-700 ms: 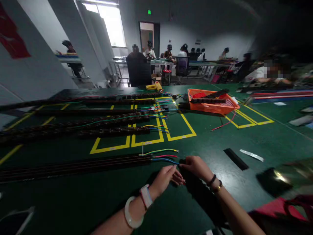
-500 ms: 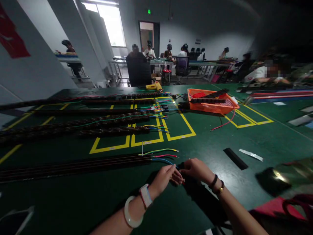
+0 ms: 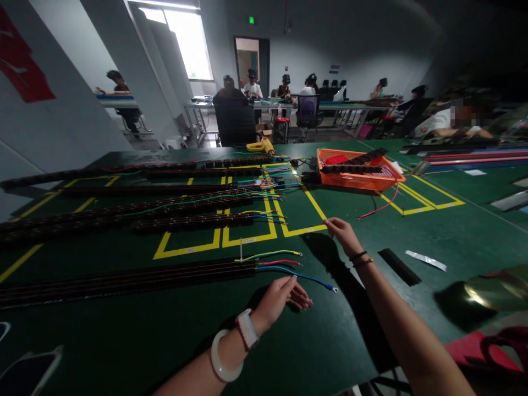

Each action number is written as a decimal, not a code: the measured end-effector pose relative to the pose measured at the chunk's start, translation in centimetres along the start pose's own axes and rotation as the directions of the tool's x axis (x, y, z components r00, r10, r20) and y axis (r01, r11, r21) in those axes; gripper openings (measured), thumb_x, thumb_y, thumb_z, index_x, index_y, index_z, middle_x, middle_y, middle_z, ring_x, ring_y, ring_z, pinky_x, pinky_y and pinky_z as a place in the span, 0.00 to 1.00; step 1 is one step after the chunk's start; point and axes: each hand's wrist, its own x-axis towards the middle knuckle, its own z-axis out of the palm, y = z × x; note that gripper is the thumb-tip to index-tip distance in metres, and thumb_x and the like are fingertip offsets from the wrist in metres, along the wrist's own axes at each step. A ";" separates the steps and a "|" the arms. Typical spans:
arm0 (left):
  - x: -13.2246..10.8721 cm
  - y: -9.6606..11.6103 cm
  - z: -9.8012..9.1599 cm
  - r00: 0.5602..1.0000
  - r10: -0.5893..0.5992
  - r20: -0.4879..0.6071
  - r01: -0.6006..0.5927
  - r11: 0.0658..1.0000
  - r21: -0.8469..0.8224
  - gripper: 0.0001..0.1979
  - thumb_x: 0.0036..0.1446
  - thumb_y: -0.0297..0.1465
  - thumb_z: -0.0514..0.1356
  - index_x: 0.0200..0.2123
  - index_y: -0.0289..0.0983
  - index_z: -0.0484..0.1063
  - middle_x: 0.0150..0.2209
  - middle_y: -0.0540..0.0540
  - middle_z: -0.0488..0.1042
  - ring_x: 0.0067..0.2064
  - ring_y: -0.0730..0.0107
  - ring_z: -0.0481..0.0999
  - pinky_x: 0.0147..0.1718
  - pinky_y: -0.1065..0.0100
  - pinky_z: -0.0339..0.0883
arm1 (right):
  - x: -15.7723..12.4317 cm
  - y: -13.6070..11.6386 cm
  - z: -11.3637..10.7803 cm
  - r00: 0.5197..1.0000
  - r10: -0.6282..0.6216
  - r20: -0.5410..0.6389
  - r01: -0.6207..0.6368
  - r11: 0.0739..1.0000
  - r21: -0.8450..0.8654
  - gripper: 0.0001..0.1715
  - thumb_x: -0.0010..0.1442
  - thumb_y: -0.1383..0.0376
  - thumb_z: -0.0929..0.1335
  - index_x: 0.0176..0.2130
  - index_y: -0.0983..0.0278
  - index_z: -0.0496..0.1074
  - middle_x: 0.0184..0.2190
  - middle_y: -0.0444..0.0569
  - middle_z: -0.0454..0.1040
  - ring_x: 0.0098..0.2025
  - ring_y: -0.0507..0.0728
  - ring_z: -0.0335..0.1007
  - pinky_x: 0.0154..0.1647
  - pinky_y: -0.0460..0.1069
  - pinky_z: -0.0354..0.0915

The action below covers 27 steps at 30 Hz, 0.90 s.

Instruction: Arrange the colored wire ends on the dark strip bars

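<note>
Tabletop in green (image 3: pixel 165 344) is carrying a dark cable harness (image 3: pixel 144 281) at near left. The right hand (image 3: pixel 344 234) is now hovering farther off, thumb and forefinger pressing together, on what I cannot tell. The left hand (image 3: pixel 276 298) is curling just beside the blue wire (image 3: pixel 310 277), its pinch unclear; the wire's ring terminal (image 3: pixel 335 290), now uncovered, is lying to its right.

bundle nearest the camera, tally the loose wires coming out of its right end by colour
Yellow-green wire: 1
Red wire: 1
Blue wire: 1
Total: 3
</note>
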 end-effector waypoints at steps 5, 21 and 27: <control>0.3 -0.3 -0.2 1.000 -0.001 -0.002 0.001 1.000 -0.023 0.24 0.57 0.48 0.52 0.29 0.32 0.70 0.30 0.38 0.79 0.31 0.64 0.78 0.33 0.65 0.68 | 0.8 1.8 2.8 1.000 -0.005 -0.029 0.011 0.983 0.182 0.25 0.52 0.48 0.68 0.38 0.66 0.73 0.21 0.40 0.65 0.23 0.48 0.59 0.25 0.44 0.57; 0.3 -0.2 -0.1 1.000 -0.027 -0.011 0.026 0.999 -0.039 0.23 0.56 0.48 0.53 0.30 0.32 0.70 0.30 0.39 0.79 0.32 0.63 0.78 0.33 0.64 0.68 | -3.2 2.6 1.0 0.609 -0.187 0.771 -0.458 0.710 0.534 0.33 0.48 0.60 0.73 0.52 0.58 0.62 0.38 0.45 0.71 0.20 0.47 0.67 0.08 0.38 0.53; 0.5 -0.6 -0.2 1.000 -0.019 -0.005 0.019 0.999 -0.048 0.24 0.55 0.49 0.53 0.30 0.32 0.70 0.30 0.39 0.78 0.31 0.64 0.78 0.33 0.65 0.68 | -2.3 0.4 3.4 0.955 0.033 0.296 -0.237 0.686 0.688 0.27 0.58 0.48 0.59 0.18 0.63 0.59 0.13 0.39 0.55 0.12 0.46 0.48 0.14 0.43 0.51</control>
